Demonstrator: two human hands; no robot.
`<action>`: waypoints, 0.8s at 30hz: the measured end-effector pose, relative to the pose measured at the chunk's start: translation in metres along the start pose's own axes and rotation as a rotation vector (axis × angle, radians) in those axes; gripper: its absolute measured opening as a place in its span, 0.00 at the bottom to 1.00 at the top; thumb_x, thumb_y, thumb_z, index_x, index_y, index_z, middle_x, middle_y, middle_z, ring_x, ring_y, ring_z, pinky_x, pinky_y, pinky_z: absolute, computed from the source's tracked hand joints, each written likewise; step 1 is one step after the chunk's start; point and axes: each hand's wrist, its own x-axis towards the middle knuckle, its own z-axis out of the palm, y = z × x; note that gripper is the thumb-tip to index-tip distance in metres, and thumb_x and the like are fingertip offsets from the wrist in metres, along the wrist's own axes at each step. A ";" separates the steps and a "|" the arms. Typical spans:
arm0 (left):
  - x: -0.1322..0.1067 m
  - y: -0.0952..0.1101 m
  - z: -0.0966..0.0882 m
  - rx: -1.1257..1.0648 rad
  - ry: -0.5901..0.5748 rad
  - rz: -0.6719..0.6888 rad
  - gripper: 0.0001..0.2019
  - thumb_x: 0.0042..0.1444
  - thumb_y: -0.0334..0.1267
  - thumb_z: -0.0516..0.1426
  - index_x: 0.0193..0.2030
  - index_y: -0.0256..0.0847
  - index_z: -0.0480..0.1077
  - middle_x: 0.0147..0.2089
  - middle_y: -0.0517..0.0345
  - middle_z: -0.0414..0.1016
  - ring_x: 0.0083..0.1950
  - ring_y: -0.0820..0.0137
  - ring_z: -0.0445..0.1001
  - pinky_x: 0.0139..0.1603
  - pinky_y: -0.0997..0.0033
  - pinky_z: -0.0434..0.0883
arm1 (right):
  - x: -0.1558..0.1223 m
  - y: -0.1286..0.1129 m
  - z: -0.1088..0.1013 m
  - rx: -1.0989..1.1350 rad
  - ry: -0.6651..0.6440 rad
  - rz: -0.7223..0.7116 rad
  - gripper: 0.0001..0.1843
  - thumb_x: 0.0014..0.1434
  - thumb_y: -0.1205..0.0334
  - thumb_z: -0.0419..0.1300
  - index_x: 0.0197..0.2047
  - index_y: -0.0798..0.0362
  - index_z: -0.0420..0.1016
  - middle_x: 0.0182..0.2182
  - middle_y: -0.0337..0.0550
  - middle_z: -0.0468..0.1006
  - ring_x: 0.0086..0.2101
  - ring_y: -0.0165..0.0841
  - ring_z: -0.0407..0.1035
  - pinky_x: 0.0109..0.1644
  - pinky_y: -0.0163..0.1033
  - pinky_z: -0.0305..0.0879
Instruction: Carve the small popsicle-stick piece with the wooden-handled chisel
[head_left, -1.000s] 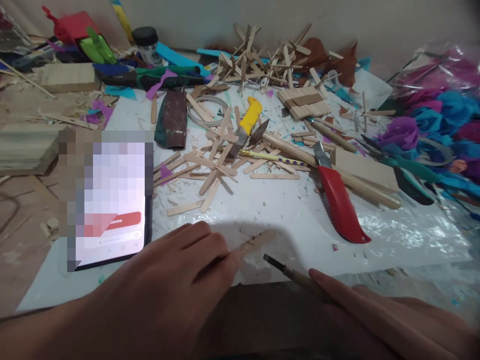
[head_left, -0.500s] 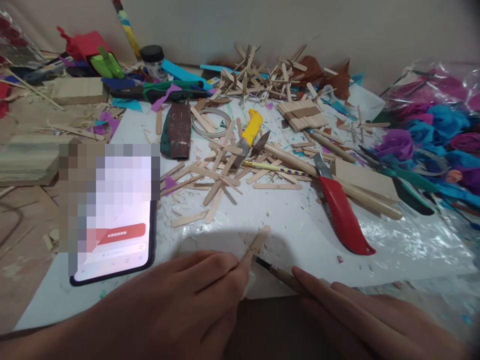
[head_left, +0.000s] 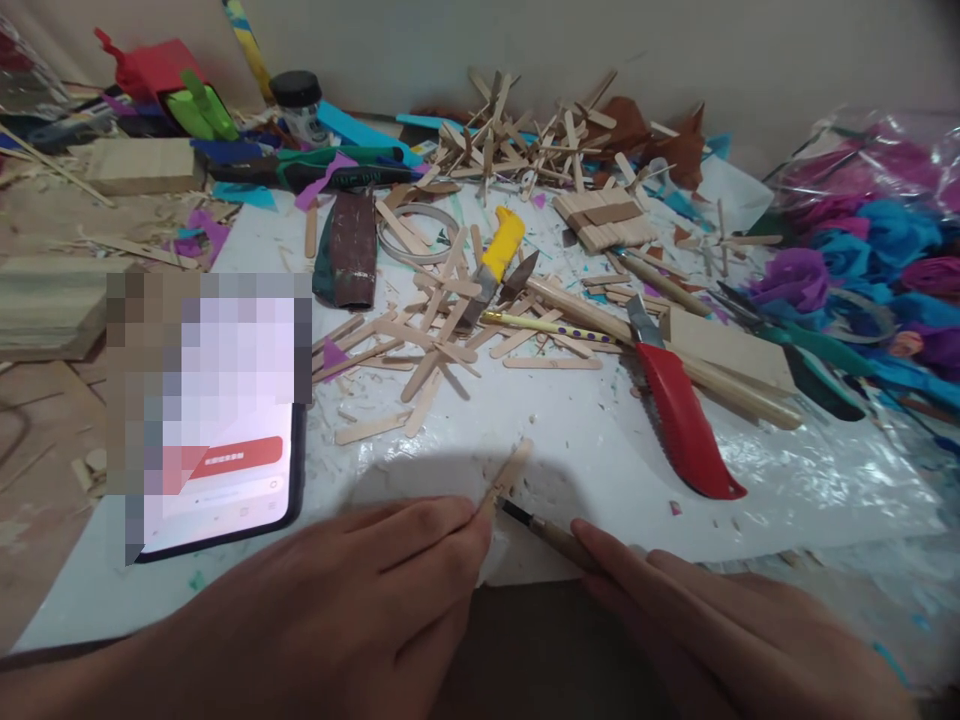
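Observation:
My left hand (head_left: 352, 600) lies at the bottom centre, its fingertips pinching one end of a wooden craft stick (head_left: 510, 470) against the white board (head_left: 570, 430). My right hand (head_left: 720, 630) comes in from the bottom right, closed around a thin wooden-handled carving tool (head_left: 544, 530). The tool's dark tip touches the stick close to my left fingertips. A phone (head_left: 225, 440) with a lit screen lies just left of my left hand.
Loose craft sticks (head_left: 427, 340) are scattered across the middle of the board. A red-handled knife (head_left: 682, 410), a yellow-handled knife (head_left: 499, 250), a pencil (head_left: 547, 327), wooden blocks (head_left: 607, 215) and dowels lie behind. Paper flowers (head_left: 862, 260) fill the right side, wood offcuts (head_left: 52, 300) the left.
My left hand turned the stick from nearly flat to pointing up and away. My right hand brought the tool's tip leftward until it met the stick.

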 end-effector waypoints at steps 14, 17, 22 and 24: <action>0.011 0.007 -0.010 -0.028 -0.073 -0.113 0.18 0.87 0.30 0.54 0.59 0.44 0.88 0.58 0.60 0.93 0.61 0.72 0.91 0.73 0.78 0.81 | 0.013 -0.004 0.000 0.004 0.056 0.049 0.19 0.93 0.60 0.45 0.72 0.47 0.74 0.41 0.41 0.96 0.28 0.32 0.89 0.26 0.32 0.77; 0.009 0.011 -0.009 -0.008 -0.036 -0.123 0.17 0.88 0.30 0.55 0.56 0.42 0.88 0.58 0.60 0.93 0.63 0.72 0.90 0.77 0.77 0.77 | 0.004 -0.004 -0.002 0.035 0.088 0.101 0.22 0.93 0.59 0.43 0.73 0.42 0.75 0.38 0.38 0.95 0.28 0.34 0.89 0.27 0.34 0.78; 0.006 0.014 -0.006 0.003 0.007 -0.121 0.24 0.91 0.30 0.49 0.53 0.40 0.88 0.58 0.62 0.93 0.64 0.76 0.88 0.81 0.81 0.71 | 0.008 -0.004 -0.004 -0.019 0.052 0.069 0.21 0.94 0.57 0.42 0.71 0.43 0.73 0.40 0.40 0.95 0.29 0.33 0.89 0.27 0.35 0.75; 0.006 0.013 -0.005 0.016 -0.005 -0.113 0.21 0.90 0.30 0.53 0.52 0.41 0.88 0.58 0.62 0.93 0.63 0.76 0.88 0.81 0.80 0.72 | 0.014 -0.003 -0.007 -0.049 0.038 0.037 0.19 0.94 0.58 0.42 0.71 0.44 0.72 0.39 0.39 0.96 0.28 0.32 0.89 0.27 0.35 0.74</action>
